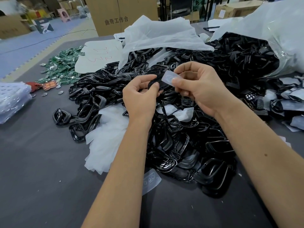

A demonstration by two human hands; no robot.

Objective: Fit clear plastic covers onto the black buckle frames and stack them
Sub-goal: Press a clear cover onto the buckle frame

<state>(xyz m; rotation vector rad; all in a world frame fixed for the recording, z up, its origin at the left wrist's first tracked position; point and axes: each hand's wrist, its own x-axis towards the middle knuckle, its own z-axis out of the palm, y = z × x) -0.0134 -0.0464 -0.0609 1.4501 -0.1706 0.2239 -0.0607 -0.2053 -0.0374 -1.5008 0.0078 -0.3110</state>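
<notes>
**Buckle frame meets its clear cover above the heap**

Black buckle frame sits pinched in the curled fingers of the left hand, held over a large pile of loose frames on the dark grey table. The right hand pinches a clear plastic cover between thumb and fingertips, its edge touching the frame. Spare covers lie heaped beside the left forearm.

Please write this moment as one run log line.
left hand: grips black frame | right hand: pinches clear cover | cover: not yet fitted
</notes>
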